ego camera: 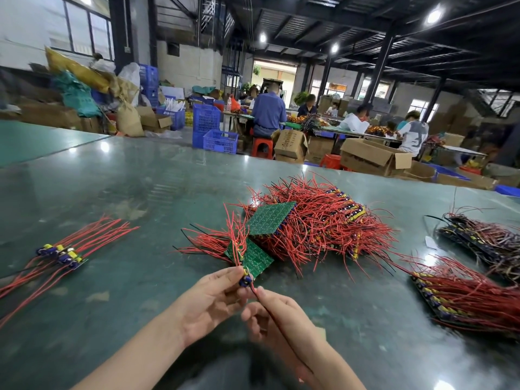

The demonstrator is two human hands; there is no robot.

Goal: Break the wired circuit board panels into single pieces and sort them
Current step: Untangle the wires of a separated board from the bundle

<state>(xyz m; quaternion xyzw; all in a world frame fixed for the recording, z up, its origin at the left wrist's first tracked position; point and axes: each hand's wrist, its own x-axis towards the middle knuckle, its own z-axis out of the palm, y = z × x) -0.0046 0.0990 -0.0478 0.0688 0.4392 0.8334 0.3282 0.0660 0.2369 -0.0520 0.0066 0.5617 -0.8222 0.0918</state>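
Left hand [209,298] pinches the near corner of a small green circuit board panel [249,256] trailing red wires, at its blue and yellow components. Right hand [277,315] is curled below it with a dark wire running across the fingers; actual grip uncertain. The panel is held low over the glossy green table [118,187], just in front of the big tangled heap of red-wired boards [315,218]. Its long axis runs away from the hands, tilted up-left.

Judgement: bend along the scored line, thumbs close to it, wires kept clear. Separated single pieces with red leads [63,254] lie far left.
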